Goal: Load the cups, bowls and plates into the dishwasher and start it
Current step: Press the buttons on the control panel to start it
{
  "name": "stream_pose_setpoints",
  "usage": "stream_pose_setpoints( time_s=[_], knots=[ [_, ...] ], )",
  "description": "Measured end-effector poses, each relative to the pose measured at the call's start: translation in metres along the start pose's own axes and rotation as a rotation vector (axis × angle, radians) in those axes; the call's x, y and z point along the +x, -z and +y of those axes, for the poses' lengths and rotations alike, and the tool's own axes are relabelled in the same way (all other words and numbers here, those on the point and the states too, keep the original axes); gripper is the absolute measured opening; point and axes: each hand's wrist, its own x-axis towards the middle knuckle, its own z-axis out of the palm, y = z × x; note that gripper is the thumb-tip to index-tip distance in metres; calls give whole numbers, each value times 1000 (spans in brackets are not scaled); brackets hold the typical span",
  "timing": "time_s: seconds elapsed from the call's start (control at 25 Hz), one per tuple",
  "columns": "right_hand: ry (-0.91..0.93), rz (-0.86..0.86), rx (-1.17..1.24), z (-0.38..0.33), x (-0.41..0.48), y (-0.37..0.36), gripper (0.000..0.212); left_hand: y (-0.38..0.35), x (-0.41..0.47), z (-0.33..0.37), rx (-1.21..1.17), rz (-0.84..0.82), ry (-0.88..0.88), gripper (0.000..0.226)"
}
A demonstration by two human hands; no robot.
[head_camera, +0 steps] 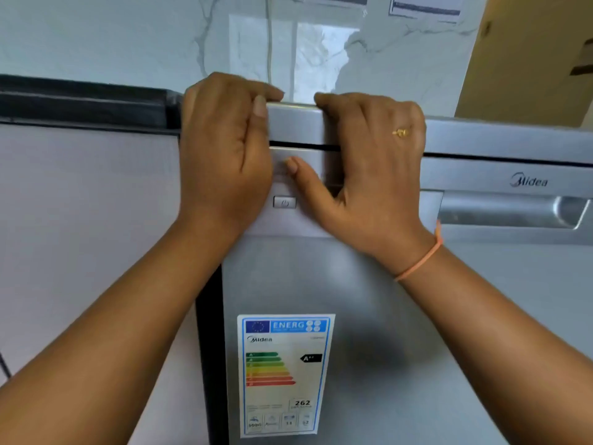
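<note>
The silver dishwasher [369, 300] fills the middle of the view with its door up against the body; a thin dark gap runs under the top panel. My left hand [221, 149] and my right hand [372, 175] sit side by side at its upper left corner. Fingers of both hands curl over the top edge, and both thumbs lie on the front panel. The power button [284, 202] shows between the two hands, just below the thumbs. No cups, bowls or plates are in view.
The recessed door handle [507, 208] lies to the right under the brand name. An energy label [285, 374] is stuck low on the door. A white cabinet front [90, 220] under a dark countertop [80, 101] adjoins on the left. A marble wall [128, 36] stands behind.
</note>
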Motion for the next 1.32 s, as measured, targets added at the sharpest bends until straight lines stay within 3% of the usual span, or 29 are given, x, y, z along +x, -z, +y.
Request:
stream_pose_setpoints(
  time_s=[0.32, 0.48, 0.64, 0.96, 1.32],
  knots=[
    [-23, -113, -13, -5, -6, 16, 59, 0, -1, 1, -48, 2, 10, 28],
    [-58, -152, 60, -38, -59, 14, 57, -1, -2, 0, -61, 8, 4, 30],
    [-5, -248, -29, -65, -99, 3, 60, -3, -4, -3, -60, 14, 9, 30],
    [-46, -214, -152, -71, -90, 1, 63, -5, -4, -3, -53, 38, -2, 32],
    [-108, -92, -155, -70, -79, 0, 50, -4, -4, -2, -74, 19, 35, 32]
  ],
)
